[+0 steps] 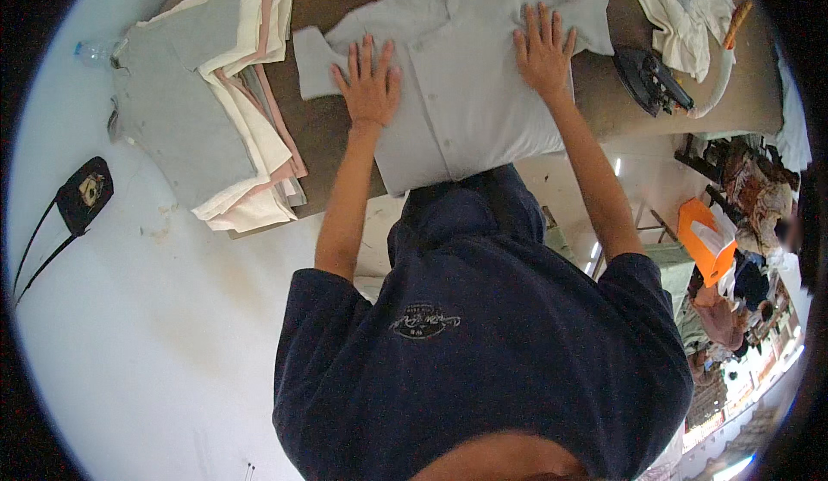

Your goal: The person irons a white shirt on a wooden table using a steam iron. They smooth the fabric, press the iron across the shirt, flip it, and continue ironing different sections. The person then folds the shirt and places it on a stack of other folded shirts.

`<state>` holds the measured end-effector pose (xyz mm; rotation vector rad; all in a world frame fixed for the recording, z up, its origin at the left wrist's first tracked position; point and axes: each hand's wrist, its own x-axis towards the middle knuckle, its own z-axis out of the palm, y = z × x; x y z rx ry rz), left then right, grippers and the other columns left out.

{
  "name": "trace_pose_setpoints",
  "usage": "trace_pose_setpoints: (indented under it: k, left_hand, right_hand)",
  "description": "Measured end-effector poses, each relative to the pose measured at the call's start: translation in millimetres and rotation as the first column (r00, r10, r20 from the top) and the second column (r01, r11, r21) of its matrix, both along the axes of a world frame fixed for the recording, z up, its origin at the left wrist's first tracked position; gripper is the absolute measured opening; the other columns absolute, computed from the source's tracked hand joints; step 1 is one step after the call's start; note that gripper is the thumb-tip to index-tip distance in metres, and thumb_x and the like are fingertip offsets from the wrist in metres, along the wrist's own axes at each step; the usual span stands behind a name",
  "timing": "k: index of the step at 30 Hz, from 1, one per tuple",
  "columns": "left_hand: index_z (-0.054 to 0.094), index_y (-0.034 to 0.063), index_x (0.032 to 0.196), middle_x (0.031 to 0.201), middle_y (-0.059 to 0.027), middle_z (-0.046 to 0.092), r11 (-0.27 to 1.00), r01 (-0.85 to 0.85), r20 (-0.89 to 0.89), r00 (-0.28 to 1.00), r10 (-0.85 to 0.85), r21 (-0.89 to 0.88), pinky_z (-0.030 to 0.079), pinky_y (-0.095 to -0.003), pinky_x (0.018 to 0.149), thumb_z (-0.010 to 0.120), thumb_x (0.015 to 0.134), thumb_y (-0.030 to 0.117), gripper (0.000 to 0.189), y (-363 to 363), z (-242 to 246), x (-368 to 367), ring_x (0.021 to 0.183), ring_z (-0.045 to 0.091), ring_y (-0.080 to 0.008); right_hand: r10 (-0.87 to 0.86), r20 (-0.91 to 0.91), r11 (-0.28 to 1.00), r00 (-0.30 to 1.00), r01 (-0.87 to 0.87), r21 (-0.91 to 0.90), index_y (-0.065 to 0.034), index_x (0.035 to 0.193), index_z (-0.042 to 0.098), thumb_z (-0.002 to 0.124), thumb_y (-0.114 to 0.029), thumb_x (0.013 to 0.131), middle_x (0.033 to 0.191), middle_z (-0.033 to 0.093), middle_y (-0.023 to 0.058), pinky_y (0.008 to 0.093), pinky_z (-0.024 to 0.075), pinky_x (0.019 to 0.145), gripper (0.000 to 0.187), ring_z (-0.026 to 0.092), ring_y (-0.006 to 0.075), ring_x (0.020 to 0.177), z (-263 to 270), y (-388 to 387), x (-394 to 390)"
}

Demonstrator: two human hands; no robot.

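A light grey short-sleeved shirt point(446, 93) lies front side up on the brown table before me, its collar at the far edge and its hem hanging slightly over the near edge. My left hand point(370, 86) rests flat on one side of the shirt's front, fingers spread. Across the button placket, my right hand point(544, 51) presses flat near the opposite sleeve, its fingers also apart. Neither hand grips anything. To the right of the shirt, a black clothes iron point(650, 83) rests on the table, with a pale wrapped cord curving away from it.
Grey, cream and pink shirts point(187, 99) are stacked on the left, by the wall. Behind them lies a clear plastic bottle point(94, 52). White and grey garments point(692, 15) are heaped at the far right. A black box with cables point(85, 193) hangs on the wall point(194, 326).
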<state>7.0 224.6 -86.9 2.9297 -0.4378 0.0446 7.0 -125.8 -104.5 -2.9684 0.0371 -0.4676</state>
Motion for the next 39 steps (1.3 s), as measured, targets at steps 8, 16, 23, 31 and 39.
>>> trace_pose_setpoints:
  k: [8,16,23,31,39]
  left_hand:
    - [0.037,0.0378,0.154,0.166,-0.0034,0.024,0.997,0.067,0.124,0.99,-0.062,-0.037,0.008,-0.0681,0.118,0.037,0.104,0.05,0.052,1.1,-19.4,178.9,0.153,0.019,-0.0324]
    - [0.039,0.0172,0.154,0.163,-0.0157,0.027,0.994,0.106,0.132,0.986,-0.101,-0.028,0.007,-0.0703,0.117,0.048,0.1,0.035,0.058,-18.7,-0.3,155.8,0.151,0.023,-0.0386]
    - [0.047,0.0117,0.148,0.161,-0.0142,0.032,0.829,0.507,-0.122,0.831,-0.543,-0.235,0.009,-0.066,0.12,0.053,0.097,0.032,0.055,-48.1,23.2,-86.9,0.151,0.025,-0.0347]
    - [0.052,0.0085,0.142,0.154,-0.0133,0.042,0.766,0.533,-0.013,0.818,-0.575,-0.359,0.023,-0.0573,0.117,0.058,0.094,0.029,0.052,-120.4,37.3,-116.6,0.142,0.038,-0.0342]
    - [0.056,0.0082,0.134,0.133,-0.0084,0.053,0.772,0.591,-0.14,0.765,-0.628,-0.234,0.043,-0.0478,0.098,0.061,0.088,0.022,0.048,-267.0,27.1,-133.8,0.119,0.052,-0.0289]
  right_hand:
    - [-0.055,-0.162,0.998,0.985,0.058,0.012,-0.0092,0.156,0.032,0.041,-0.042,0.104,0.16,0.032,0.0189,0.0636,0.019,0.119,0.061,0.028,0.0394,0.149,23.5,-7.1,149.7]
    - [-0.02,-0.03,1.0,0.999,0.02,-0.012,-0.0189,0.153,0.042,0.048,-0.039,0.104,0.163,0.028,0.0113,0.0743,0.0136,0.113,0.053,0.025,0.0368,0.15,16.9,-7.6,95.5]
    - [-0.113,-0.362,0.99,0.925,0.137,0.044,-0.0097,0.155,0.036,0.046,-0.036,0.104,0.166,0.024,0.0093,0.0715,0.0068,0.116,0.058,0.018,0.0364,0.153,37.3,7.5,-150.3]
    - [-0.243,-0.424,0.951,0.872,0.299,0.071,-0.0175,0.155,0.038,0.043,-0.037,0.106,0.167,0.018,0.0118,0.0737,0.0061,0.114,0.054,0.013,0.0383,0.154,46.7,-0.4,-230.8]
    - [-0.292,0.046,0.947,0.955,0.296,-0.123,-0.0148,0.142,0.055,0.061,-0.044,0.095,0.159,0.033,0.0194,0.065,0.0227,0.115,0.056,0.027,0.0418,0.148,78.7,-137.0,-130.4]
